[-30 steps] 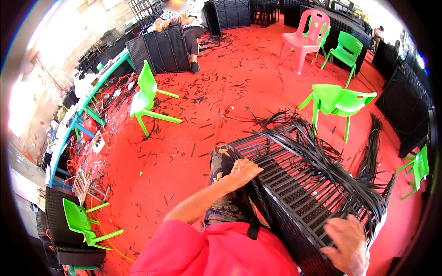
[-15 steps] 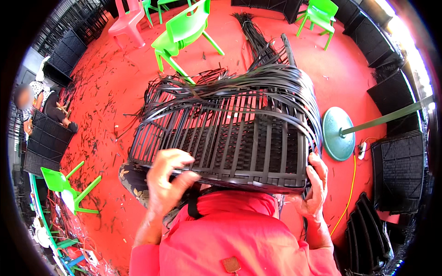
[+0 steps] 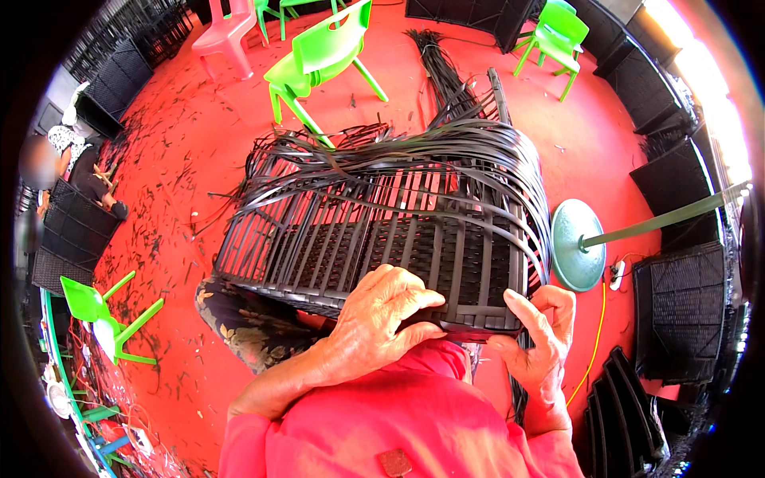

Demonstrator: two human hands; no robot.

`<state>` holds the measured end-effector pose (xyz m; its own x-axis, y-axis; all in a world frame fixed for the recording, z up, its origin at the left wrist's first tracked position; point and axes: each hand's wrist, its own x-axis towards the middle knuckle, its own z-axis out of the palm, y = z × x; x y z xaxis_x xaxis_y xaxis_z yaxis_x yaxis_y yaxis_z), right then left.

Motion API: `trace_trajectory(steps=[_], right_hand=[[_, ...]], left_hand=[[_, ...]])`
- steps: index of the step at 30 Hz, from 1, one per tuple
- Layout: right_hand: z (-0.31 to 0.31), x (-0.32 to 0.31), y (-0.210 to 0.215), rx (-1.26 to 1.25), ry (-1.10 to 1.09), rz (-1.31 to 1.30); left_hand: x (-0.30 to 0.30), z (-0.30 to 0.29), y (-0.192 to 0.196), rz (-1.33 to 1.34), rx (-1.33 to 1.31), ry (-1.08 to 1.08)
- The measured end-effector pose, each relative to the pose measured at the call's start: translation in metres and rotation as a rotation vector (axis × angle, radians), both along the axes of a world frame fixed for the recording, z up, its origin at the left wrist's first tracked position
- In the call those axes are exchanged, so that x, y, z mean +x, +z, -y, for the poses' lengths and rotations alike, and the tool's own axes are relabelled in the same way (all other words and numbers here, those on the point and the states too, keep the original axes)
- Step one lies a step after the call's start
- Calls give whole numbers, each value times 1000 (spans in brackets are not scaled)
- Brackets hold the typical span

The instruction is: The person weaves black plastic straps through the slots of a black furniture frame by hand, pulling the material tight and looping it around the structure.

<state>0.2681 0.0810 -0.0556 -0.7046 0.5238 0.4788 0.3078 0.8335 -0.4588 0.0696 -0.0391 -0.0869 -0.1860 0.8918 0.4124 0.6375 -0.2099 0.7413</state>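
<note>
A black woven-strip furniture frame rests across my lap, tilted toward me. Flat black strips run along it in a lattice, and a denser weave shows behind them. My left hand is at the near edge, right of its middle, with fingers and thumb closed about the rim. At the near right corner, my right hand has curled fingers and thumb on the edge. Whether a single strip is pinched in either hand is hidden. A thick bundle of loose black strips drapes over the far side and down the right end.
Several green chairs and a pink chair stand on the red floor. A round-based stand is at the right, near a yellow cable. Black woven panels line both sides. Another person sits at far left.
My left hand has moved right along the near edge and closed its fingers there. My right hand stays at the corner, with its fingers curled further in. The view has shifted slightly.
</note>
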Motion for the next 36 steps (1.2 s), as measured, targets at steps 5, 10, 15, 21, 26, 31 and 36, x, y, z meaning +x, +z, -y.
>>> trace_trajectory(steps=[5, 10, 15, 21, 26, 31, 36], right_hand=[[-6, -7, 13, 3, 104, 70], [-6, -9, 14, -144, 185, 36], [-5, -4, 9, -44, 202, 0], [6, 15, -27, -245, -4, -324], [9, 14, -29, -330, 7, -310], [7, 11, -33, -356, 84, -358], [5, 6, -32, -214, 165, -387]], left_hand=[[0, -1, -5, 61, 35, -27], [4, 3, -10, 103, 85, -12], [3, 2, -7, 35, 106, -47], [17, -11, 17, -49, 145, -112], [29, -27, 29, -79, 113, -134], [31, -28, 29, -79, 95, -105], [31, -27, 37, -95, 81, -144]])
